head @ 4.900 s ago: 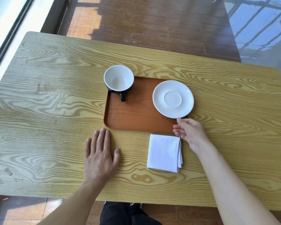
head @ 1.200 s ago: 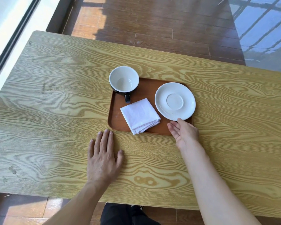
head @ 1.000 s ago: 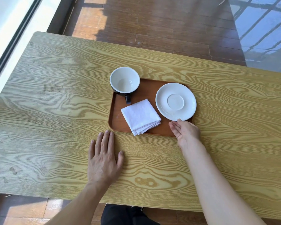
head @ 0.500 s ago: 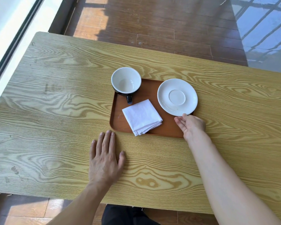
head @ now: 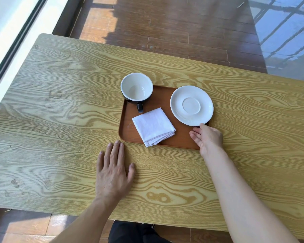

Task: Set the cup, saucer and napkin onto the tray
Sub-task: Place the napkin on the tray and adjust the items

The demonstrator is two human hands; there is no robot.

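Observation:
A brown tray [head: 128, 130] lies mid-table. A cup [head: 136, 86], black outside and white inside, stands upright on its far left corner, handle toward me. A folded white napkin [head: 154, 126] rests on the tray's near middle, its corner reaching the near rim. The white saucer [head: 191, 105] covers the tray's far right corner and overhangs its right edge. My right hand [head: 206, 136] is at the tray's near right corner, fingers apart, thumb tip touching the saucer's near rim. My left hand [head: 113, 172] lies flat on the table just in front of the tray.
The wooden table [head: 60, 111] has its far edge close behind the tray and its near edge by my body. Wood floor lies beyond, and a window frame [head: 12, 48] runs along the left.
The napkin went from the table onto the tray. Over the last second the saucer slid a little farther away, my right hand following its near rim. My left hand stayed put.

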